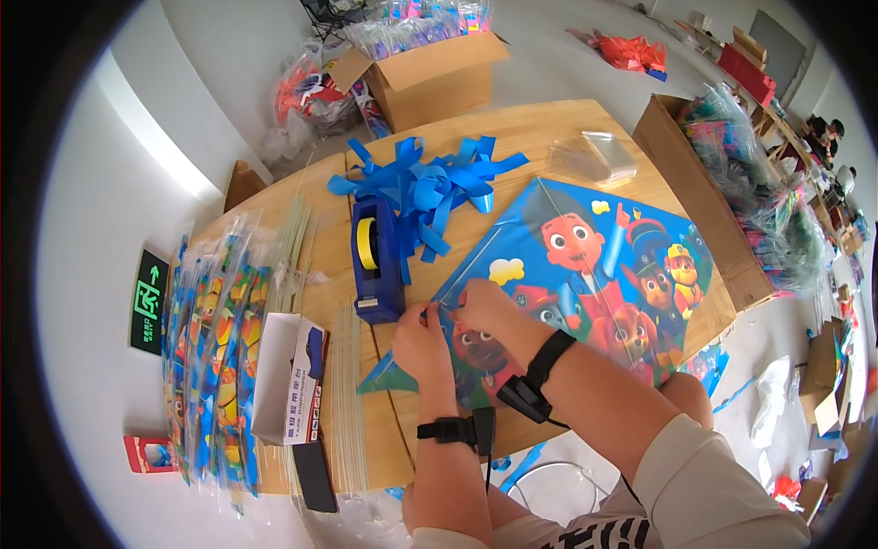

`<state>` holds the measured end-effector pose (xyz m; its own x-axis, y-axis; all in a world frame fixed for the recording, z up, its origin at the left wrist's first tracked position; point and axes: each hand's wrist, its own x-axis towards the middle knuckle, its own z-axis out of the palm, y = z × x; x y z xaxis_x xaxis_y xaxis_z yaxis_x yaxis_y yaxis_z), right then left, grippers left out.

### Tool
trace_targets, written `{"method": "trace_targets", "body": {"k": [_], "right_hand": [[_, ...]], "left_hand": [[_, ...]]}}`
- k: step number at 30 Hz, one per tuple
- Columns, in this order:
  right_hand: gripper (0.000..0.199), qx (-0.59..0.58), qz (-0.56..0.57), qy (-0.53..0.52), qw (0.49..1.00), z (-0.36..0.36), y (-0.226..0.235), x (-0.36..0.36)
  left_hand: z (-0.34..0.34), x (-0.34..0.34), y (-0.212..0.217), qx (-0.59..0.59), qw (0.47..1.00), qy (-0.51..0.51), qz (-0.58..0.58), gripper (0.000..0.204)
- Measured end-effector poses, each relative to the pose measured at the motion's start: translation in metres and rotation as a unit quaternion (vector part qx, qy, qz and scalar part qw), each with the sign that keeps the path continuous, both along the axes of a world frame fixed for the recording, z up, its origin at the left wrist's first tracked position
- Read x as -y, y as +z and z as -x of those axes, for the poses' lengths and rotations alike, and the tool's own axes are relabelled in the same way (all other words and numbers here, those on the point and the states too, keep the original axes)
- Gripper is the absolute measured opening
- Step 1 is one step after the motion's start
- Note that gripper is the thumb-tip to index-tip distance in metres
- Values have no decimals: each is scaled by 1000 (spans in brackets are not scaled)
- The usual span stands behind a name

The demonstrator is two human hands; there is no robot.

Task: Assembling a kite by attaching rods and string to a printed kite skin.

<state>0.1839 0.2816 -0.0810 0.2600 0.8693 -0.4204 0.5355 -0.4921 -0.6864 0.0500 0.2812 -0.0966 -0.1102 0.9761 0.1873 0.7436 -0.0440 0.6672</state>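
A blue kite (585,302) printed with cartoon characters lies spread on the wooden table, with a thin rod along its upper left edge. My left hand (422,348) is closed in a pinch at the kite's left edge. Close beside it, my right hand (485,309) is also closed, its fingertips on the same edge and its wrist over the printed sheet. The exact spot between the fingertips is partly hidden. Just beyond my left hand stands a blue tape dispenser (382,297) with a yellow core. Blue ribbon strips (434,188) are heaped behind it.
Left on the table (384,453) are thin pale rods (347,412), a tape dispenser carton (285,384), a dark phone (315,478) and several bagged kites (219,366). A clear plastic holder (594,156) sits far right. Filled cardboard boxes (434,91) stand beyond; people work far right.
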Motion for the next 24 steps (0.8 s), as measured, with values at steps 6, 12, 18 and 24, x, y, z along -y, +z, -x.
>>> {"method": "trace_targets", "body": {"k": [6,12,18,24], "right_hand": [[46,59,19,34,997,-3,-8,-11],[46,91,26,13,995,3,-7,-14],[37,84,58,74,992,2,2,-18],[44,123,-22,29,992,-1,-16,-17]], "left_hand": [[-5,-1,-5,-4,1000,22,-18,18],[-3,-1,-7,-8,999,28,-28,17],[-2,0,-10,-30,999,18,-12,16],[-3,-3,1,-22,999,5,29,16]]}}
